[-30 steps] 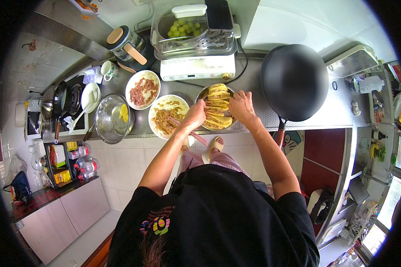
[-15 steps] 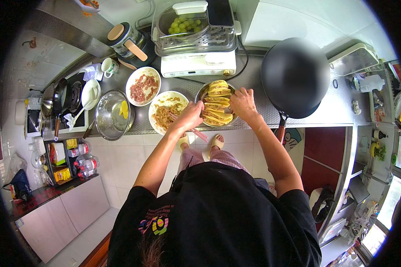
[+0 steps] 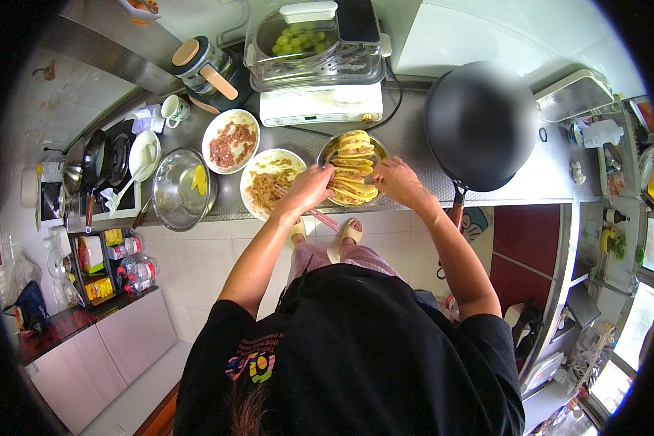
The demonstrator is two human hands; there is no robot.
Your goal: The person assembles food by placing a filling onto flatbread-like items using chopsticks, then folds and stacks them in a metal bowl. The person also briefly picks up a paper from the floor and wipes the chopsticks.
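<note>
A round metal bowl near the counter's front edge holds yellow filled slices stacked in a row. My left hand is closed at its left rim, its fingertips partly hidden. Pink chopsticks run beneath that hand, their far ends in a white bowl of brownish filling. Over the right side of the metal bowl, my right hand has its fingers bunched beside the slices; what is between the fingertips cannot be made out.
Behind the bowls stands a white steamer with green grapes under its lid. A black wok is at the right. Leftward are a bowl of minced meat, a large metal bowl, a mug and a glass kettle.
My right hand has drawn its spread fingers together, dipping them from the bowl's right rim toward the slices. My left hand stays in nearly the same place.
</note>
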